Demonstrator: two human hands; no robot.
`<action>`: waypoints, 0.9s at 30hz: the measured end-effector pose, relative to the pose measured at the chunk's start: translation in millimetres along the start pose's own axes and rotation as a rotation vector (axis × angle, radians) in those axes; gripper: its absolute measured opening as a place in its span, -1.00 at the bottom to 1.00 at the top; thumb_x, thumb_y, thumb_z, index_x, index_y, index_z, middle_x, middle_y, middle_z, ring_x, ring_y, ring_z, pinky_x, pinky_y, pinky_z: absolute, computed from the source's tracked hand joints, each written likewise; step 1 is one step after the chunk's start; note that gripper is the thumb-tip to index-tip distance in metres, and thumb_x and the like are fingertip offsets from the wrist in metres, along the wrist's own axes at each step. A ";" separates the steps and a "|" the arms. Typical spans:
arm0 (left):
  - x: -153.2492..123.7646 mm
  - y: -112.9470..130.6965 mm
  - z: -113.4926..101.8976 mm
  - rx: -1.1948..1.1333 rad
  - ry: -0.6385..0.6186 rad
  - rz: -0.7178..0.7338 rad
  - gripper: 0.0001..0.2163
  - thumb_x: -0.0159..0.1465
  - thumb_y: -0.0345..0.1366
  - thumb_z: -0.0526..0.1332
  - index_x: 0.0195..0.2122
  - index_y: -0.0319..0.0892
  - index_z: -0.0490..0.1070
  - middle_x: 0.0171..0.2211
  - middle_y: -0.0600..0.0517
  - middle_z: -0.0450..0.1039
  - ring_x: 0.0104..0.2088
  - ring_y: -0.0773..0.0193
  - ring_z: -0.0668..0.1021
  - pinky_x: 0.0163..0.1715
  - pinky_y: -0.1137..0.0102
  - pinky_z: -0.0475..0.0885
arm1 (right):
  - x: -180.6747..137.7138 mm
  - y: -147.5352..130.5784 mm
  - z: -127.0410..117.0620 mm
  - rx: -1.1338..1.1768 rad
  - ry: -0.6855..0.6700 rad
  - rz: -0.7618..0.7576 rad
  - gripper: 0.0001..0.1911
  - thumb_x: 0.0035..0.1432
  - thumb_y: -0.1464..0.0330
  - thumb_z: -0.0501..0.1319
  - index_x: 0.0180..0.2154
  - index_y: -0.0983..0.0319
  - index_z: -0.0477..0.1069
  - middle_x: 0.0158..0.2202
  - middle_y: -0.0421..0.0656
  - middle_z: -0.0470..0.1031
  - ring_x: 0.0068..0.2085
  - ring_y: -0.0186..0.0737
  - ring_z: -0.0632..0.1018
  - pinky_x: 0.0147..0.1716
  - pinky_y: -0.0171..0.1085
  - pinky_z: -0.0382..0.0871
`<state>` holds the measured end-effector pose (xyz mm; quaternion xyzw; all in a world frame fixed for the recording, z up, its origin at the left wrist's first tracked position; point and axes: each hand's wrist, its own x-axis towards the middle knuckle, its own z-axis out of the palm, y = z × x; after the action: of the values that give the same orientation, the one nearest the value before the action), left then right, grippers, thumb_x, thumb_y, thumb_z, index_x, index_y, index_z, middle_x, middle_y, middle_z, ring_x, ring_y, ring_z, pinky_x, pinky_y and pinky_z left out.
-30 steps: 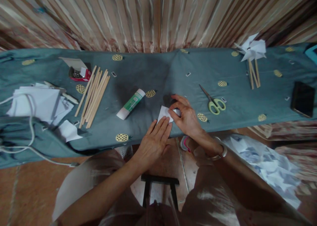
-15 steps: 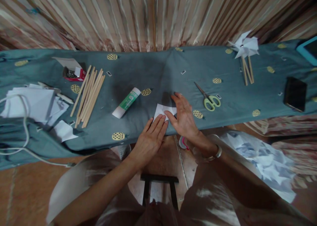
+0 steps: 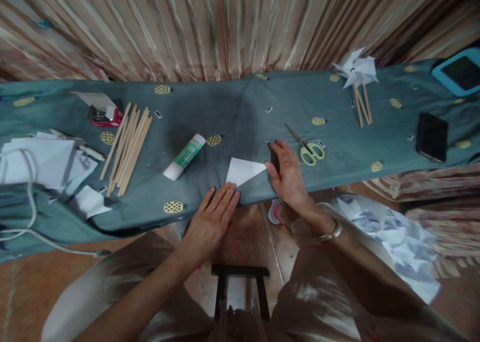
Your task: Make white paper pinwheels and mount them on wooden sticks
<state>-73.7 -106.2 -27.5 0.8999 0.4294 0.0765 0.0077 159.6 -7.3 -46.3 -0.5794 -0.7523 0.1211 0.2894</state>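
Note:
A white piece of paper [image 3: 243, 172], triangular in outline, lies near the front edge of the table. My left hand [image 3: 214, 213] is stretched out flat, its fingertips at the paper's lower left corner. At the paper's pointed right end is the thumb of my right hand [image 3: 288, 174]; the fingers are apart and curve toward the cloth. Left of the paper lies a green and white glue stick [image 3: 185, 157]. Scissors with light green handles [image 3: 311, 153] rest just beyond my right hand, tips pointing up and left.
Wooden sticks [image 3: 130, 152] lie beside a small red box of metal bits [image 3: 107, 113]. White sheets [image 3: 39, 159] and a cable [image 3: 32, 202] are at the left. Paper pinwheels [image 3: 359, 71], a black phone [image 3: 432, 137] and a blue-framed device [image 3: 461, 73] are at the right. A bag of folded paper [image 3: 390, 232] stands below.
My hands have moved apart: the right slid right to the paper's tip, the left drew back down and left. More of the paper shows. The whole view has shifted slightly.

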 end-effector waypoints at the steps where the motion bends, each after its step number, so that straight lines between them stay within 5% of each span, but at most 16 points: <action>1: -3.5 -0.3 -1.6 -0.004 0.003 0.000 -0.55 0.36 -0.41 0.07 0.27 -0.40 0.19 0.32 -0.25 0.16 0.33 -0.01 0.24 0.30 0.07 0.18 | 0.1 1.4 0.3 0.005 0.011 -0.008 -0.52 0.34 0.20 0.01 0.21 0.26 0.23 0.28 0.11 0.25 0.32 0.07 0.24 0.25 0.16 0.19; 11: -24.3 -5.3 -11.3 -0.065 0.055 -0.008 -0.57 0.34 -0.45 0.05 0.23 -0.39 0.23 0.27 -0.25 0.28 0.28 0.03 0.33 0.28 0.05 0.17 | 1.9 6.2 2.0 0.066 0.050 -0.009 -0.58 0.32 0.20 0.04 0.13 0.20 0.33 0.25 0.07 0.30 0.28 0.09 0.30 0.23 0.17 0.23; 19: -17.9 -13.8 -17.5 -0.163 0.183 -0.018 -0.71 0.33 -0.43 0.13 0.08 -0.31 0.36 0.06 -0.18 0.51 0.09 0.07 0.52 0.15 0.08 0.38 | 12.6 0.0 -8.4 0.149 0.083 0.015 -0.57 0.37 0.23 -0.08 0.06 0.26 0.39 0.19 0.10 0.37 0.24 0.00 0.37 0.25 0.08 0.22; 27: -0.3 -26.7 -25.5 -0.367 0.286 -0.222 -0.67 0.33 -0.32 0.17 0.11 -0.27 0.34 0.08 -0.23 0.47 0.10 0.03 0.51 0.10 0.10 0.45 | 18.7 -36.7 -13.8 0.161 -0.247 -0.120 -0.71 0.19 0.24 0.22 -0.08 0.20 0.49 0.22 0.08 0.36 0.29 0.11 0.32 0.21 0.18 0.19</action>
<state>-98.2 -90.9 -4.4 0.8108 0.5012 0.2782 0.1185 135.1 -2.8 -10.7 -0.4888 -0.8034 0.2339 0.2469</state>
